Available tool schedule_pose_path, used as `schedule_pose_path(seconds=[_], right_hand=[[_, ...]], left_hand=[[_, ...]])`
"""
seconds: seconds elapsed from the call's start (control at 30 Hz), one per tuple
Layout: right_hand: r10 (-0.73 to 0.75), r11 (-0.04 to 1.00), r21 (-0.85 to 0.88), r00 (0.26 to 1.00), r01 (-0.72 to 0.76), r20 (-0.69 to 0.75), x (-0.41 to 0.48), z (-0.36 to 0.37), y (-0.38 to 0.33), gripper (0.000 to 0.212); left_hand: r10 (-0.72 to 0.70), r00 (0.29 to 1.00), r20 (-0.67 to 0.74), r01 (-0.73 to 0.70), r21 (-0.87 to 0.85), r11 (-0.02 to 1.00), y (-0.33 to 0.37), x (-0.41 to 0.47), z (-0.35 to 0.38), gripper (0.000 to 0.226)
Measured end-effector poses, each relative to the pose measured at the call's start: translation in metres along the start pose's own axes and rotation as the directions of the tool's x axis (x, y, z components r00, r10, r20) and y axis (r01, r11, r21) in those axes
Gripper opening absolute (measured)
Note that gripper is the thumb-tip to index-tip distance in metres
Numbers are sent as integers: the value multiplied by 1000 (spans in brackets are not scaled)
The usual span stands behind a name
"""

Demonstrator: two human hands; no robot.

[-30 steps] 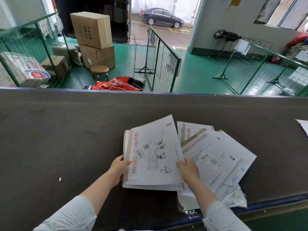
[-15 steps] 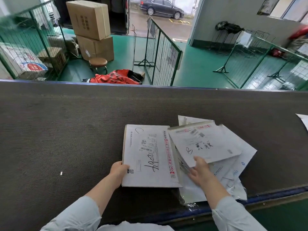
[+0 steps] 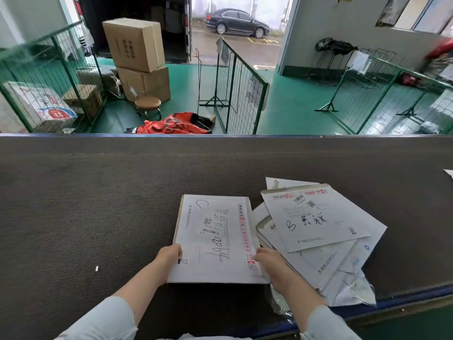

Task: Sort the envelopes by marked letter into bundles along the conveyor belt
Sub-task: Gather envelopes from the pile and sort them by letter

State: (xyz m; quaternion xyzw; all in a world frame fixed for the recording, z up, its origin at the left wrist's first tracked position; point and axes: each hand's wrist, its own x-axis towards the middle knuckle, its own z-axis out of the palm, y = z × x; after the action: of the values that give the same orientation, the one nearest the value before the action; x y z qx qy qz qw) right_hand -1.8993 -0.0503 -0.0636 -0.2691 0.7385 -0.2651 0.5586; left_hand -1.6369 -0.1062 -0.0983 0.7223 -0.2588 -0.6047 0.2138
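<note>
Dark conveyor belt (image 3: 98, 204), toward its front edge: I see the left hand (image 3: 169, 256) and right hand (image 3: 269, 263) each gripping a near corner of the C-marked stack (image 3: 213, 241) (B-marked envelope (image 3: 316, 219) tops the loose pile just right).

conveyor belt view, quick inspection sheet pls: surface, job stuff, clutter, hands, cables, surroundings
surface: dark conveyor belt, blue rail along the near edge.
job's things: C bundle, a squared stack whose top envelope is marked C; to its right a fanned loose pile topped by the envelope marked B; one more envelope corner at the far right.
clutter: small white scrap on the belt; crumpled clear plastic under the pile's near edge.
grippers: left hand grips the C bundle's near left edge; right hand grips its near right corner.
cables: nothing seen.
surroundings: stacked cardboard boxes, stool, green mesh fences, orange fabric heap, parked car outside.
</note>
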Motion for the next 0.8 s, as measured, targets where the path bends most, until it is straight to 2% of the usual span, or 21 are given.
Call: schedule_pose_path(seconds=[0.1,0.2,0.27,0.37,0.43,0.53,0.6,0.7,0.8], right_hand=[[0,999,43,1000,1,-14,-2,-1,1,19],[25,989,143,1000,-22,-17,-2,-6,2,30],[19,985,174,999,-14,-30,-5,-12,0,31],[-56,978,201,998,64,-41,-16,-22,-2,25],[-159,980,106,983,168,-88,-23,-31,-4,21],[-343,938,-54,903,341,-257,-25,-46,-2,16],[-392,915,-64,845,397,-363,-30,-61,0,10],[-366,895,5,742,445,-562,-43,-103,11,6],[-292,892,54,662,450,-690,-53,-139,26,6]], left_hand=[[39,999,-6,-39,9,999,0,-3,-1,7],[154,988,-27,-154,24,988,3,-12,1,9],[241,970,-35,-242,-7,970,2,-20,5,7],[346,938,-25,-347,-86,934,2,-31,17,9],[403,915,-11,-402,-127,907,9,-42,32,14],[461,886,35,-445,-207,871,25,-55,58,21],[497,864,81,-467,-240,851,33,-59,77,24],[511,832,213,-464,-234,854,43,-65,120,27],[544,790,282,-510,-190,839,50,-75,156,24]])
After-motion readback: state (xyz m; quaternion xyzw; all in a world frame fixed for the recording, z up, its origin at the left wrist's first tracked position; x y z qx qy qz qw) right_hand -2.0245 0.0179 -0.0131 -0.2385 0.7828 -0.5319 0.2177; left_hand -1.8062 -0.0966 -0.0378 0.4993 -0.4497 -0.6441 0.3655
